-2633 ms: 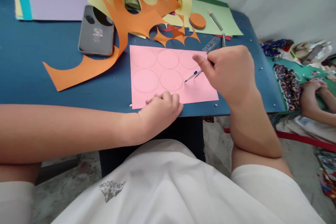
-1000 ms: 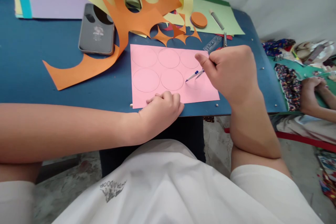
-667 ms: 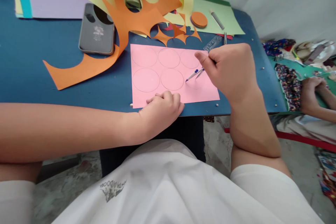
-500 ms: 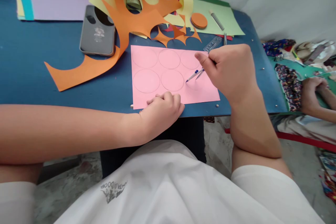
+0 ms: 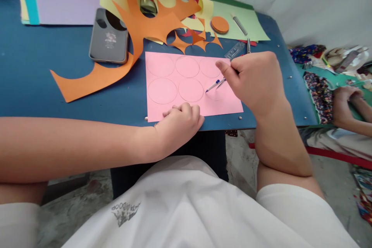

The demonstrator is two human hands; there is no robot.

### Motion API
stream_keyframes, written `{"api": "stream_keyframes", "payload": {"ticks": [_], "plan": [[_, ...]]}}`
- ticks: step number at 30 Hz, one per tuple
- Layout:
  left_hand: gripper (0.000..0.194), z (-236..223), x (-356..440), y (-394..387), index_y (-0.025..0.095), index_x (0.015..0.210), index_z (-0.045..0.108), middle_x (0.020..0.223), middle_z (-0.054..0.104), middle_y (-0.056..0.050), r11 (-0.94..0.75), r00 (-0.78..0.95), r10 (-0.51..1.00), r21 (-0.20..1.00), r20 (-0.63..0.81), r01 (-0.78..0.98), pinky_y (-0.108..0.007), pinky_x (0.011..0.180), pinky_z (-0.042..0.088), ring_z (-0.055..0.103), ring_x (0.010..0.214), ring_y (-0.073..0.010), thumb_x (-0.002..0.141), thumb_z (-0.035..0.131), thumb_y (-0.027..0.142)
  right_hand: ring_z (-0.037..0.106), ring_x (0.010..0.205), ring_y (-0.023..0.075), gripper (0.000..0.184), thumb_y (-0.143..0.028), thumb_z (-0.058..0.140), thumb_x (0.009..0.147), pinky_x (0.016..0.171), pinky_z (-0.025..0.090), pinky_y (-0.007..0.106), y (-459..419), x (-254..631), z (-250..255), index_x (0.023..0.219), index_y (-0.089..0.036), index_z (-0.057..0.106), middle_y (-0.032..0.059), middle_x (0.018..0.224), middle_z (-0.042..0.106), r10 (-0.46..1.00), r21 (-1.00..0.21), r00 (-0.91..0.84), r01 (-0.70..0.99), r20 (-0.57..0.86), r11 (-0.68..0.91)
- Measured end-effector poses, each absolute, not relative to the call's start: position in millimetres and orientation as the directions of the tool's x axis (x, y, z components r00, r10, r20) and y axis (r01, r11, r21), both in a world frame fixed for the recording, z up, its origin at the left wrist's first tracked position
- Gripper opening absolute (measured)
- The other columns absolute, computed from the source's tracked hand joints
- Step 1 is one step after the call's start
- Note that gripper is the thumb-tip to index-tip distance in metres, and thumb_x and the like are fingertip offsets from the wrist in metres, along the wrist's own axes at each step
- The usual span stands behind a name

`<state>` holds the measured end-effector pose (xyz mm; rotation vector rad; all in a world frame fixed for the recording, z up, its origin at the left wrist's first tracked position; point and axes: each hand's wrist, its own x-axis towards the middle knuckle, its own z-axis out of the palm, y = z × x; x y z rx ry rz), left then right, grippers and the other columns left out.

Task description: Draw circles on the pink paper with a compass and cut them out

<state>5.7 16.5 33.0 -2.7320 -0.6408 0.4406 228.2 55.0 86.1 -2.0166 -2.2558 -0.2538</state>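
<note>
A pink sheet of paper lies at the table's near edge, with several circles drawn on it in thin dark line. My left hand, its fingers curled together, presses on the sheet's lower edge. Closed around the top of a drawing compass is my right hand, over the sheet's right part. Both white legs of the compass slant down to the left; the blue-tipped one meets the paper beside the lower middle circle. My right hand hides the compass top and the sheet's upper right corner.
Orange paper scraps and a grey phone lie behind the sheet. Farther right are orange paper discs, a pencil, a clear ruler and scissors. Another person's hands rest at a green table.
The view has shifted very slightly. Both hands and the compass keep practically the same positions on the pink sheet.
</note>
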Motion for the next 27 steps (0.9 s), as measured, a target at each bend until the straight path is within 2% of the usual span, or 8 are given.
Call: {"api": "stream_keyframes", "payload": {"ticks": [7, 18, 27], "plan": [[0.055, 30.1, 5.2, 16.6, 0.012, 0.127, 0.079, 0.110, 0.080, -0.015, -0.857, 0.857, 0.469, -0.342, -0.213, 0.384, -0.035, 0.062, 0.069, 0.082, 0.091, -0.0308, 0.095, 0.045, -0.016, 0.056, 0.070, 0.0263, 0.071, -0.070, 0.036, 0.122, 0.071, 0.032, 0.043, 53.3, 229.0, 85.5, 0.075, -0.024, 0.066, 0.0090, 0.063, 0.057, 0.970, 0.064, -0.129, 0.991, 0.205, 0.119], [0.054, 31.8, 4.9, 16.3, 0.012, 0.127, 0.078, 0.109, 0.080, -0.015, -0.856, 0.857, 0.468, -0.350, -0.215, 0.380, -0.034, 0.061, 0.069, 0.082, 0.090, -0.0305, 0.095, 0.046, -0.016, 0.058, 0.075, 0.0275, 0.064, -0.060, 0.043, 0.122, 0.074, 0.033, 0.044, 56.1, 223.7, 89.4, 0.072, -0.025, 0.059, 0.0104, 0.068, 0.061, 0.982, 0.079, -0.101, 0.993, 0.160, 0.089], [0.050, 33.6, 5.1, 16.7, 0.014, 0.125, 0.078, 0.106, 0.079, -0.013, -0.856, 0.862, 0.464, -0.352, -0.201, 0.379, -0.033, 0.061, 0.067, 0.081, 0.086, -0.0290, 0.096, 0.048, -0.015, 0.059, 0.074, 0.0283, 0.064, -0.065, 0.041, 0.120, 0.072, 0.035, 0.043, 55.8, 226.0, 87.8, 0.073, -0.026, 0.061, 0.0095, 0.064, 0.060, 0.971, 0.044, -0.124, 0.992, 0.202, 0.118]]}}
